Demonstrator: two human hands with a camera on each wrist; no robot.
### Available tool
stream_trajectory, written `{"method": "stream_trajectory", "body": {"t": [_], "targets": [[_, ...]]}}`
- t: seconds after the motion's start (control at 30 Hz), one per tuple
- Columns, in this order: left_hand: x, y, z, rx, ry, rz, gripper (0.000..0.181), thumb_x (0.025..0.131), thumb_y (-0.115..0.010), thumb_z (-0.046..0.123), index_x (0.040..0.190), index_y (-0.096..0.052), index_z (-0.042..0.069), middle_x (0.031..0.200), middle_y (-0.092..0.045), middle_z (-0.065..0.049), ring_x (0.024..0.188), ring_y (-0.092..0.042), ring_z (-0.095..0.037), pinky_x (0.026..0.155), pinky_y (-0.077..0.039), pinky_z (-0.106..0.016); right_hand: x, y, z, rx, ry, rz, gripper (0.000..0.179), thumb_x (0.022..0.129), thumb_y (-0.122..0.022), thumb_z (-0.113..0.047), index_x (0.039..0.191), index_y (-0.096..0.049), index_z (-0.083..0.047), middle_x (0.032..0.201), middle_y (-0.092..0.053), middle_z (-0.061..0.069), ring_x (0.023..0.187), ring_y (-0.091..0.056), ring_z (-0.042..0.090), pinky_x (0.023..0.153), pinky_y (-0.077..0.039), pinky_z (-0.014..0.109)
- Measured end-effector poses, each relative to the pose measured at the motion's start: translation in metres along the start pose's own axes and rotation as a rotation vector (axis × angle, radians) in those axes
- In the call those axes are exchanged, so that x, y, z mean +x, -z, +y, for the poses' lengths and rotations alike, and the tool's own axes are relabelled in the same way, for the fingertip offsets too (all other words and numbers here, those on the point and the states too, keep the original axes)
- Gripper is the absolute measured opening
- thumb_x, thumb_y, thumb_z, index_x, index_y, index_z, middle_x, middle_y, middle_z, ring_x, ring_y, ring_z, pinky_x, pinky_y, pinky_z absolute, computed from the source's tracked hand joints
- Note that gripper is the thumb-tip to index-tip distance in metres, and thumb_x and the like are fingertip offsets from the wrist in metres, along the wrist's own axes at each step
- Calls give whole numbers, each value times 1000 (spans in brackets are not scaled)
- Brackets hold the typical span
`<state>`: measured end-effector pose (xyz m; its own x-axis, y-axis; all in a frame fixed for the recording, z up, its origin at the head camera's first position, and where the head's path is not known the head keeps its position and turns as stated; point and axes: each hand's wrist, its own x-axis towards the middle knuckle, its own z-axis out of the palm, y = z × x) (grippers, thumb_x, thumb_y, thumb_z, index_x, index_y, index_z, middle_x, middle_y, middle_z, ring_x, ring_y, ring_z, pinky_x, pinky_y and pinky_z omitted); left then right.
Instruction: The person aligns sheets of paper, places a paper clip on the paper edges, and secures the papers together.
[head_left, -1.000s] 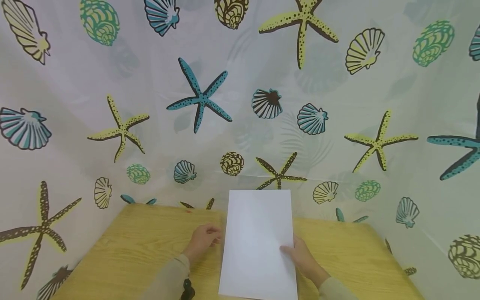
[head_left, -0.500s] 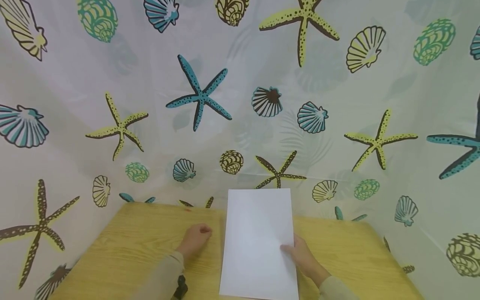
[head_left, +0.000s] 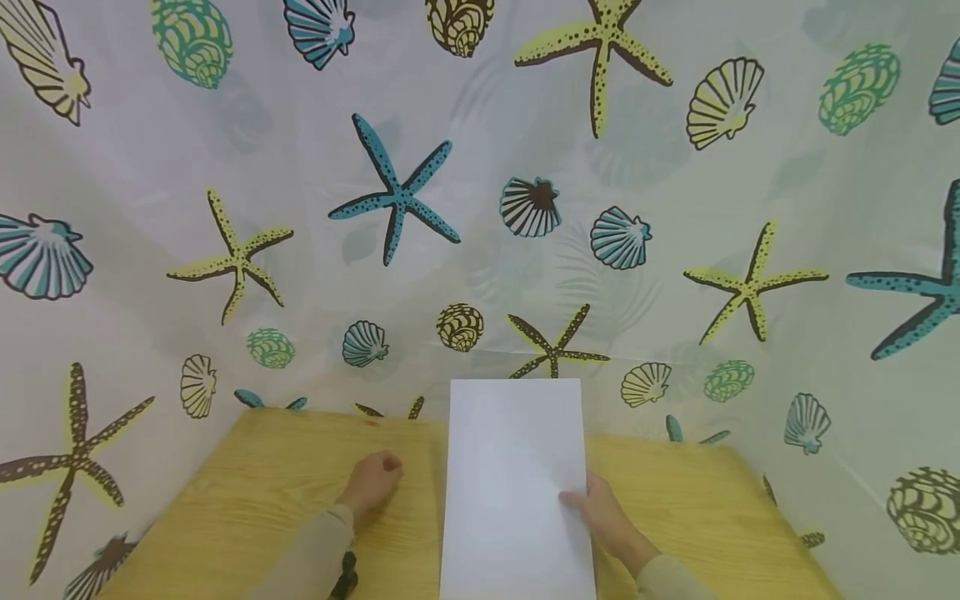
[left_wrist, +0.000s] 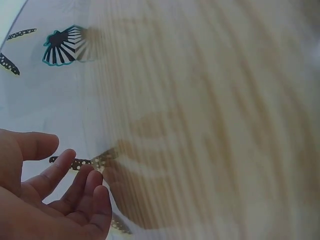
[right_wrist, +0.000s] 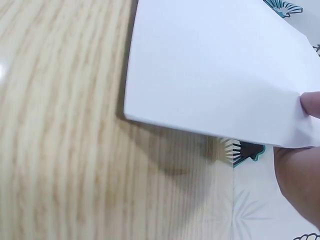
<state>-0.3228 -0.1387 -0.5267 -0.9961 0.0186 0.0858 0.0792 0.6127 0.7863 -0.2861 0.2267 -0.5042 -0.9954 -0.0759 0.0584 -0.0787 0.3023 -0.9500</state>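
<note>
My right hand (head_left: pixel 609 515) grips the right edge of a tall sheet of white paper (head_left: pixel 517 475), thumb on the near face and fingers behind it. In the right wrist view the paper (right_wrist: pixel 210 70) is held up off the wood, its corner close to the surface; whether it is a single sheet or several cannot be told. My left hand (head_left: pixel 372 481) is over the table left of the paper, apart from it. In the left wrist view the left hand (left_wrist: pixel 60 197) has loosely curled fingers, thumb apart, with nothing between them.
A light wooden table (head_left: pixel 255 492) spreads out on both sides of the paper. Behind and beside it hangs a white curtain (head_left: pixel 465 275) printed with starfish and shells. A small reddish mark (head_left: pixel 372 423) shows near the table's back edge.
My left hand has moved left, away from the paper's left edge. The right hand and the paper have stayed nearly in place.
</note>
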Motion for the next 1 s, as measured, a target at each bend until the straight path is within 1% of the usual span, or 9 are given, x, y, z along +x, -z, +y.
{"method": "stream_trajectory", "body": {"t": [0.07,0.17,0.27,0.43,0.5,0.6,0.73,0.87,1.0], "targets": [[0,2,-1,27,-12,10,18,88,-55,8,100,-64,-3,96,-64,-13,93,-59,-32,81,-50,-47,-1,0,0,1,3,6,50,84,-54,5,130,-40,17,127,-49,33,116,-49,41,98,-39,54],[1,4,-3,117,-48,35,17,86,-57,7,98,-64,-4,94,-62,-15,90,-59,-34,78,-50,-47,-1,0,-1,0,1,18,51,84,-54,5,131,-39,17,128,-48,33,117,-48,42,98,-38,55],[1,5,-3,221,-79,36,20,85,-58,7,99,-64,-5,93,-59,-17,88,-57,-37,77,-50,-49,-2,1,-3,0,-3,30,53,84,-54,4,132,-37,18,128,-47,34,118,-47,44,99,-37,56],[0,8,0,286,-67,-20,26,85,-59,10,104,-62,-7,96,-57,-21,92,-55,-41,77,-49,-52,-1,2,-3,3,-4,43,53,84,-54,3,132,-37,18,127,-48,34,116,-48,44,98,-38,56],[1,8,-1,311,-75,-33,25,84,-60,11,102,-61,-7,94,-56,-20,90,-54,-41,75,-49,-51,-1,3,-4,10,2,44,53,84,-55,3,132,-38,18,125,-50,33,114,-50,42,97,-40,54],[4,7,-4,380,-85,-50,22,84,-58,11,99,-60,-6,92,-54,-19,89,-53,-41,71,-49,-52,0,3,-4,19,10,43,51,84,-55,3,131,-40,17,122,-52,32,109,-53,38,93,-44,52],[9,4,-11,496,-87,-76,27,86,-58,11,106,-59,-6,97,-53,-22,94,-52,-42,72,-50,-55,0,3,-4,26,7,40,50,84,-55,3,129,-41,17,120,-54,30,105,-55,35,90,-46,50],[11,2,-14,528,-78,-96,37,86,-62,13,117,-57,-7,106,-52,-26,102,-49,-45,77,-48,-59,1,4,-4,20,-6,39,51,85,-55,3,131,-38,18,125,-50,33,112,-51,41,96,-41,54],[12,2,-14,525,-72,-94,37,85,-63,13,117,-57,-5,107,-51,-25,103,-47,-44,79,-45,-62,1,5,-4,8,-19,33,53,86,-54,2,133,-36,17,131,-44,35,119,-45,47,99,-37,57]]}}
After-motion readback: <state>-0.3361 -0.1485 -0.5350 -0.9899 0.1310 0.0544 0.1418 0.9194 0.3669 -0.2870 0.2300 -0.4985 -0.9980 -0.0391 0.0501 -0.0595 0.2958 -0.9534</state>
